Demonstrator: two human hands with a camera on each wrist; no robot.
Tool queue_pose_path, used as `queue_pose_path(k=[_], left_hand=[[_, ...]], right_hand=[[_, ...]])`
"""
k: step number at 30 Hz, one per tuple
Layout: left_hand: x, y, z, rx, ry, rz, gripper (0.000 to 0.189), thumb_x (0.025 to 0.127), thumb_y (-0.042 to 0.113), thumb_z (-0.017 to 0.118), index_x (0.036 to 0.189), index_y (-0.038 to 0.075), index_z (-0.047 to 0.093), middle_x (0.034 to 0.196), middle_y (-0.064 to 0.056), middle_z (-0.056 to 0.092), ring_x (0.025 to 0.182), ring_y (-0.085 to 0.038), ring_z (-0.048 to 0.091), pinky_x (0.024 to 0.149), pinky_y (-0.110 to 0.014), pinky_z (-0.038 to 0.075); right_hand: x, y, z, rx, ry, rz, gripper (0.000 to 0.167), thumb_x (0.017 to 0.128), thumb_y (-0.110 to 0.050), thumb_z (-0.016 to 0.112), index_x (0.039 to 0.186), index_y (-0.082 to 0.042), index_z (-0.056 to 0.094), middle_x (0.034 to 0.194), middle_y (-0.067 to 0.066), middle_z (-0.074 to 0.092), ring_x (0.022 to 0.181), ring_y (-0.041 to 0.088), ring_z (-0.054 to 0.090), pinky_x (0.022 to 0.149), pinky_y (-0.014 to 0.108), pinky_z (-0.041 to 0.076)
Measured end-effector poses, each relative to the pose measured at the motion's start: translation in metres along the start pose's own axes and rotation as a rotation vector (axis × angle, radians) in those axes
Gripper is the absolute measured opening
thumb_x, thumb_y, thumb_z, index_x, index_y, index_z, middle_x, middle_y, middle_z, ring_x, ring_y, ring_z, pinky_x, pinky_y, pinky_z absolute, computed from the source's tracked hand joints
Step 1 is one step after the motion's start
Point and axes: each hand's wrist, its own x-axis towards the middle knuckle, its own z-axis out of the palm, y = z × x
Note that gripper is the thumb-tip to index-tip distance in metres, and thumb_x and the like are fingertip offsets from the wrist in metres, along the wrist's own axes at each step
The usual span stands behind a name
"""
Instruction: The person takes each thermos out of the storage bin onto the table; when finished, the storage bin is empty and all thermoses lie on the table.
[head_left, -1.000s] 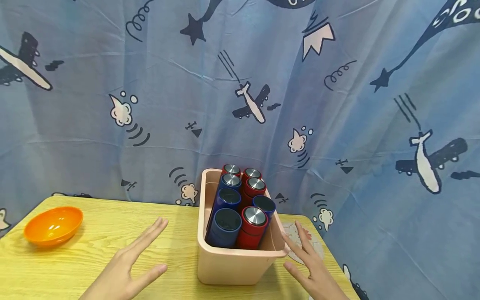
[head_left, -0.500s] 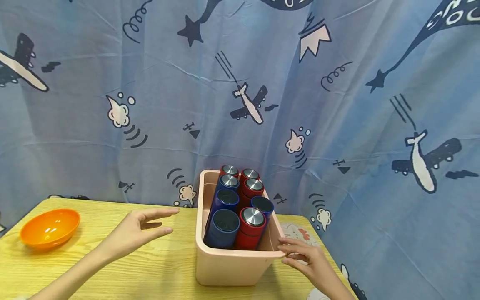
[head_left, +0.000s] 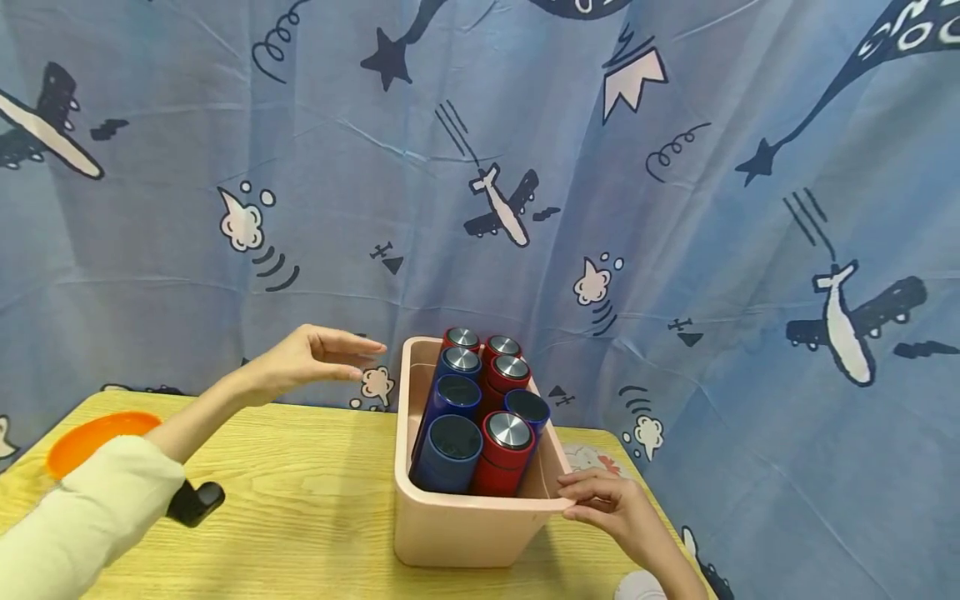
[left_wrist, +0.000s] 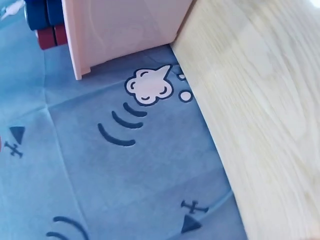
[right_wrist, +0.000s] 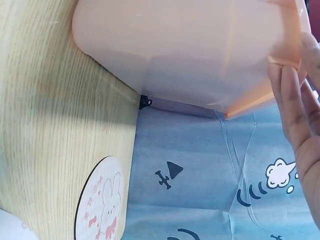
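Note:
A pale pink plastic bin (head_left: 457,533) stands on the table, packed with several upright thermos flasks. Among them are a red flask (head_left: 504,467) with a silver lid and a blue flask (head_left: 448,467) with a dark lid. My right hand (head_left: 611,507) grips the bin's rim at its near right corner; in the right wrist view its fingers (right_wrist: 295,110) lie against the rim. Raised in the air left of the bin, my left hand (head_left: 315,362) holds nothing, its fingers loosely bent and thumb apart. The left wrist view shows the bin's side (left_wrist: 125,30) beyond.
An orange bowl (head_left: 82,442) sits at the table's left, partly behind my pale sleeve (head_left: 112,492). A black part (head_left: 197,502) shows below the left forearm. Round rabbit-print mat (right_wrist: 105,200) lies right of the bin. A blue patterned curtain (head_left: 337,208) hangs behind the table.
My left hand has risen and moved right, toward the bin's far left side. My right hand has closed from spread fingers onto the rim. The bin and flasks stay in place.

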Motion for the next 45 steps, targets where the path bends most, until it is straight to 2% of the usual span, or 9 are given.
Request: queue_pose_path(k=[7, 14, 18, 23, 30, 37, 38, 41, 45], left_hand=[[0.036, -0.034, 0.004, -0.160, 0.061, 0.004, 0.048, 0.090, 0.003, 0.065, 0.134, -0.006, 0.050, 0.130, -0.008, 0.060, 0.109, -0.016, 0.063, 0.091, -0.038, 0.051], [0.059, -0.056, 0.019, -0.201, 0.110, -0.010, 0.049, 0.091, 0.000, 0.062, 0.135, -0.012, 0.044, 0.134, -0.024, 0.051, 0.105, -0.014, 0.064, 0.089, -0.035, 0.052], [0.074, -0.060, 0.027, -0.141, 0.094, -0.046, 0.051, 0.091, 0.006, 0.064, 0.136, -0.009, 0.046, 0.135, -0.024, 0.051, 0.112, -0.021, 0.061, 0.095, -0.043, 0.049], [0.085, -0.063, 0.031, -0.127, 0.062, -0.072, 0.054, 0.091, 0.008, 0.064, 0.138, -0.007, 0.044, 0.139, -0.026, 0.046, 0.124, -0.039, 0.049, 0.099, -0.051, 0.043], [0.095, -0.075, 0.040, -0.110, 0.093, -0.080, 0.055, 0.092, 0.010, 0.064, 0.141, -0.004, 0.042, 0.141, -0.026, 0.044, 0.130, -0.039, 0.042, 0.100, -0.050, 0.042], [0.106, -0.088, 0.050, -0.160, 0.105, -0.096, 0.064, 0.094, 0.008, 0.061, 0.149, 0.001, 0.030, 0.150, -0.023, 0.032, 0.136, -0.038, 0.033, 0.104, -0.050, 0.038], [0.109, -0.090, 0.050, -0.168, 0.100, -0.087, 0.063, 0.094, 0.007, 0.060, 0.149, 0.001, 0.029, 0.150, -0.023, 0.031, 0.136, -0.038, 0.034, 0.104, -0.049, 0.038], [0.115, -0.094, 0.052, -0.188, 0.101, -0.060, 0.059, 0.096, 0.006, 0.056, 0.149, 0.000, 0.029, 0.150, -0.023, 0.032, 0.134, -0.038, 0.037, 0.104, -0.044, 0.040], [0.122, -0.096, 0.051, -0.196, 0.121, -0.038, 0.056, 0.097, 0.004, 0.054, 0.147, -0.003, 0.030, 0.147, -0.025, 0.035, 0.131, -0.040, 0.040, 0.101, -0.039, 0.042]], right_hand=[[-0.002, 0.002, -0.001, 0.032, -0.013, 0.092, 0.017, 0.083, -0.004, 0.071, 0.094, 0.008, 0.071, 0.105, 0.031, 0.063, 0.096, 0.000, 0.062, 0.071, 0.025, 0.057], [-0.003, -0.002, -0.003, 0.066, -0.059, 0.147, 0.024, 0.084, -0.007, 0.071, 0.097, 0.012, 0.068, 0.109, 0.033, 0.060, 0.096, 0.003, 0.064, 0.075, 0.029, 0.057], [0.001, -0.010, -0.009, -0.001, -0.092, 0.164, 0.023, 0.083, -0.009, 0.073, 0.096, 0.009, 0.071, 0.106, 0.028, 0.063, 0.096, 0.005, 0.064, 0.075, 0.027, 0.057], [0.013, -0.020, -0.015, -0.213, -0.135, 0.163, 0.020, 0.077, -0.020, 0.078, 0.090, -0.005, 0.076, 0.099, 0.010, 0.071, 0.090, 0.008, 0.064, 0.094, 0.033, 0.048], [0.030, -0.027, -0.019, -0.217, -0.200, 0.253, 0.019, 0.069, -0.010, 0.084, 0.082, 0.001, 0.075, 0.091, 0.011, 0.072, 0.068, 0.006, 0.063, 0.060, 0.024, 0.055], [0.030, -0.028, -0.019, -0.162, -0.185, 0.290, 0.020, 0.065, -0.005, 0.086, 0.080, 0.002, 0.075, 0.090, 0.011, 0.072, 0.064, 0.006, 0.064, 0.058, 0.026, 0.056], [0.029, -0.028, -0.020, -0.174, -0.179, 0.287, 0.020, 0.064, -0.006, 0.086, 0.080, 0.001, 0.075, 0.089, 0.010, 0.072, 0.064, 0.006, 0.064, 0.068, 0.031, 0.057], [0.028, -0.027, -0.021, -0.227, -0.166, 0.269, 0.019, 0.064, -0.010, 0.087, 0.078, -0.004, 0.076, 0.088, 0.004, 0.073, 0.062, 0.004, 0.064, 0.100, 0.053, 0.040], [0.028, -0.027, -0.022, -0.268, -0.149, 0.258, 0.019, 0.063, -0.014, 0.087, 0.077, -0.008, 0.076, 0.086, -0.001, 0.074, 0.063, 0.002, 0.064, 0.106, 0.069, 0.012]])
